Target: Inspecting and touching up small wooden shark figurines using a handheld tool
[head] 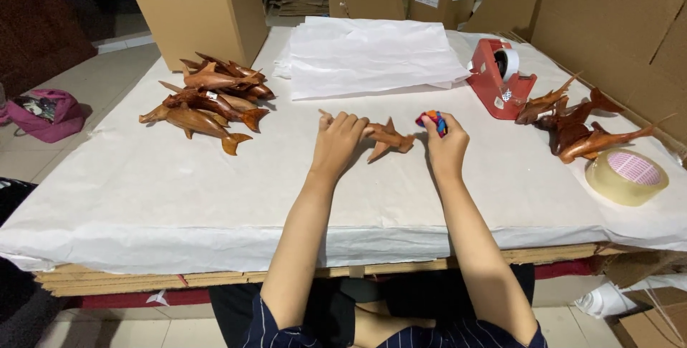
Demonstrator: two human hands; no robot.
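Hands meet at the middle of the paper-covered table point(143, 190). The left hand point(338, 140) lies curled over a carved wooden dolphin point(386, 138), fingers closed around its front half and pinning it to the paper, so only the tail end and fins show. The right hand point(445, 146) is closed on a small multicoloured object point(434, 122), pinched at the fingertips just beside the dolphin's tail; I cannot tell what that object is.

To the left lies a heap of similar wooden dolphins point(207, 97), well apart from the hands, with a shut cardboard box point(200, 8) standing behind it. A stack of white paper sheets point(368, 58) rests at the far side of the table. To the right stand a red tape dispenser point(499, 79), a second, smaller group of carved dolphins point(576, 122) and, nearer the edge, a roll of clear tape point(627, 176). A pink bag point(46, 113) sits on the floor.
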